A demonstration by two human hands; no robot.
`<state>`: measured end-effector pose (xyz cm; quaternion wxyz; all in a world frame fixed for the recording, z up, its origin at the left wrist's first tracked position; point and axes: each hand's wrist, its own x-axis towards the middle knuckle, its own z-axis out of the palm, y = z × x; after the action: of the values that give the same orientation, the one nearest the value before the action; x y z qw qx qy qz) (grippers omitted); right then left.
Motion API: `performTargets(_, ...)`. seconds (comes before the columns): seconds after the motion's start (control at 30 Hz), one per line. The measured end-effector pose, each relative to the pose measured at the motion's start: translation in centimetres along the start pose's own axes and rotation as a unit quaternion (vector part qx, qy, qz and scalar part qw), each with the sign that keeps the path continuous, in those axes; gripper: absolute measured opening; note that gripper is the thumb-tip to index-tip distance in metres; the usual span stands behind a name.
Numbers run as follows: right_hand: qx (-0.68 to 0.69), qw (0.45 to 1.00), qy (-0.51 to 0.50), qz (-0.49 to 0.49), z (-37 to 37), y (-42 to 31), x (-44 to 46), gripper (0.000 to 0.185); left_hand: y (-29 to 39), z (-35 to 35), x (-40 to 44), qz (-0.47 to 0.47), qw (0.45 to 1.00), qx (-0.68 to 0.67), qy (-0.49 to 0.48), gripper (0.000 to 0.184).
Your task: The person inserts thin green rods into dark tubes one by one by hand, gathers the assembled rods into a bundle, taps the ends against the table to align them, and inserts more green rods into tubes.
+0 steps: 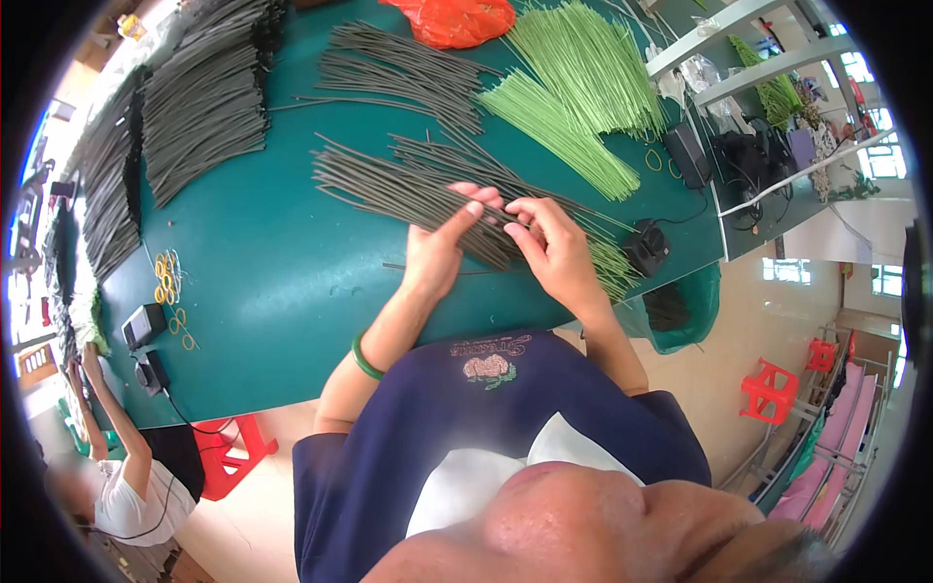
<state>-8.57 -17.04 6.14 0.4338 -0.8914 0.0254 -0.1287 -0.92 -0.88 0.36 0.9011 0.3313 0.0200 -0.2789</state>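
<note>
One dark bundle (389, 185) lies on the bench (282, 330), left grip (471, 206) clamped round it, right grip (517, 218) pinching its four-o'clock end, no tie showing! Loose stems (398, 73) remain at twelve, green stems (593, 78) at two.

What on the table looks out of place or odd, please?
A few dark sticks jut left from the pile below the red bag, uneven with the rest. Nothing looks clearly spilled or damaged.
</note>
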Motion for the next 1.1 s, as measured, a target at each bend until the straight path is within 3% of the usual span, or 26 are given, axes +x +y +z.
performTargets(0.03,-0.010,0.998,0.020,-0.055,0.8,0.6,0.3,0.016,0.1,0.3,-0.2,-0.005,1.000,0.004,-0.006,0.027)
performTargets(0.23,0.016,0.996,0.044,0.073,-4.5,2.4,-1.2,0.009,0.5,0.2,0.2,0.038,0.998,0.010,0.056,0.031)
performTargets(0.3,-0.039,0.994,-0.004,0.101,-6.7,4.5,-1.4,0.010,0.5,-0.4,0.4,0.054,0.996,0.006,0.065,0.032)
performTargets(0.33,-0.098,0.994,-0.001,0.050,-7.4,5.1,-0.6,0.011,0.6,-0.3,0.4,0.053,0.997,0.013,0.064,0.031)
performTargets(0.4,-0.104,0.991,0.015,0.081,-8.0,6.0,2.3,0.014,0.5,-0.3,0.2,0.032,0.998,0.001,0.050,0.031)
performTargets(0.47,-0.172,0.984,0.044,0.017,-7.3,7.8,6.3,0.014,0.5,0.1,0.2,0.014,0.999,0.009,0.051,0.031)
performTargets(0.57,-0.216,0.976,0.006,0.022,-5.1,11.2,10.9,0.015,0.3,-0.5,0.4,0.009,0.999,0.022,0.033,0.031)
performTargets(0.77,-0.322,0.947,-0.009,-0.003,-3.2,12.3,12.2,0.010,1.3,-0.1,0.4,-0.028,1.000,-0.007,-0.001,0.042)
performTargets(0.97,-0.279,0.960,0.021,-0.013,-3.9,10.7,11.8,0.009,1.0,-0.8,0.7,-0.038,0.999,-0.028,0.016,0.031)
performTargets(1.1,-0.149,0.982,0.081,-0.079,-4.4,8.7,11.2,0.009,0.7,-1.4,1.1,-0.013,0.997,-0.071,0.021,0.022)
